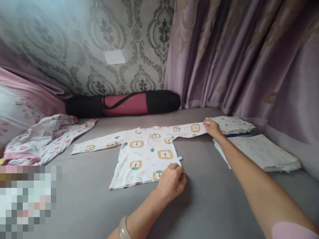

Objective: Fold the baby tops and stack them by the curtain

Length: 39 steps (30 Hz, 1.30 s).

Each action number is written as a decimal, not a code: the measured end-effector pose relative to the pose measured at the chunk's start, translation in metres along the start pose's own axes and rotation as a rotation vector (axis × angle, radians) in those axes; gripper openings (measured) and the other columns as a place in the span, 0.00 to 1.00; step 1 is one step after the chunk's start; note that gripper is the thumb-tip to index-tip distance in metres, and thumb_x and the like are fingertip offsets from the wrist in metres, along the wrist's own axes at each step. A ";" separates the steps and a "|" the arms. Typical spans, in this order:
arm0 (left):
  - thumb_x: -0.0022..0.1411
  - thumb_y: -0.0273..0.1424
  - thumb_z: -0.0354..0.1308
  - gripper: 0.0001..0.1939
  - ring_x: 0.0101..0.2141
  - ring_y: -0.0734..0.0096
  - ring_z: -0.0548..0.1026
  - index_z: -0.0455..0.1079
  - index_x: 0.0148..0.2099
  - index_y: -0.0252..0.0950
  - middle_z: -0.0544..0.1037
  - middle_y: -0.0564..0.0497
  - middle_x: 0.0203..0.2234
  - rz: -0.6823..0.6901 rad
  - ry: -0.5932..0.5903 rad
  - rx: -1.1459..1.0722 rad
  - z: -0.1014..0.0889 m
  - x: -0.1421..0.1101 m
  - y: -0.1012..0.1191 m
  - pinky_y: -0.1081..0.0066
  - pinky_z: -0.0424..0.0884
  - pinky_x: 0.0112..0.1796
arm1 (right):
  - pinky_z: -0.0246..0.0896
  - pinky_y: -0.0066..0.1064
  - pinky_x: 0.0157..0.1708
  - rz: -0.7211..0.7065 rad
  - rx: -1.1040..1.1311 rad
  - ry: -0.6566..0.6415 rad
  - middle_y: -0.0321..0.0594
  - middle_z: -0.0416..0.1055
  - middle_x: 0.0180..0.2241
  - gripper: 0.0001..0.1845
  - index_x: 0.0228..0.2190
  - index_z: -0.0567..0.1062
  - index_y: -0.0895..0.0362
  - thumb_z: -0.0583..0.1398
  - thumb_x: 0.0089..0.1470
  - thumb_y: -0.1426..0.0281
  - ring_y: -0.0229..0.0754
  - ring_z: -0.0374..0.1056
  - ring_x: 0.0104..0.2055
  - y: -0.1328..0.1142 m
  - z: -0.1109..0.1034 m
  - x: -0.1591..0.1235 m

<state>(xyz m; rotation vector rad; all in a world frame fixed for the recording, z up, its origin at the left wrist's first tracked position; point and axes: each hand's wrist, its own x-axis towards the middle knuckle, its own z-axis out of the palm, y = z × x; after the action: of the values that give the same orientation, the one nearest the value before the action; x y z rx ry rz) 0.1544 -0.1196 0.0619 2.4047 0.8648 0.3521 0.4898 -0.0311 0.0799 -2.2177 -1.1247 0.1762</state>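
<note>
shirt [147,154], long-sleeved and white with yellow lion-like prints, lies spread flat on the gray sheet [206,196], about midway between its left and right sides, neckline toward the far edge and both sleeves outstretched. we record the left hand [173,181] at the hem's right corner, fingers curled narrow and holding the fabric there. we find the right hand [213,127] pinching the right-side cuff between thumb and fingers. we note a folded spotted cloth [230,124] just beyond that cuff, toward the far right corner, and a folded pale cloth [265,152] nearer us. we observe a black-and-red roll bag [124,104] along the far edge and a pink-patterned garment [52,137] rumpled at left.
</note>
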 end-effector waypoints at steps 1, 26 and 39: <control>0.62 0.28 0.48 0.08 0.36 0.64 0.72 0.64 0.31 0.39 0.73 0.44 0.34 0.001 -0.004 -0.002 -0.002 0.000 0.001 0.67 0.66 0.36 | 0.61 0.33 0.40 -0.072 -0.120 0.018 0.50 0.74 0.44 0.16 0.48 0.73 0.59 0.53 0.61 0.68 0.47 0.70 0.43 0.001 0.001 -0.002; 0.62 0.22 0.48 0.12 0.46 0.62 0.72 0.71 0.43 0.32 0.75 0.41 0.42 0.079 0.278 0.141 -0.040 0.167 -0.117 0.62 0.67 0.50 | 0.61 0.40 0.43 -0.192 -0.381 0.165 0.50 0.70 0.52 0.23 0.58 0.62 0.55 0.49 0.64 0.61 0.53 0.70 0.48 -0.014 0.003 -0.003; 0.68 0.48 0.42 0.35 0.65 0.47 0.51 0.52 0.66 0.27 0.52 0.36 0.66 -0.025 0.082 0.393 -0.020 0.160 -0.108 0.56 0.49 0.62 | 0.48 0.19 0.13 0.314 0.867 0.206 0.30 0.67 0.19 0.06 0.29 0.72 0.59 0.65 0.51 0.71 0.31 0.61 0.17 -0.042 0.003 0.027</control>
<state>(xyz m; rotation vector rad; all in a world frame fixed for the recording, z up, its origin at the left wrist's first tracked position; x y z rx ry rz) 0.2125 0.0616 0.0240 2.7497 1.0838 0.2943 0.4770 0.0091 0.1064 -1.5541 -0.4366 0.4575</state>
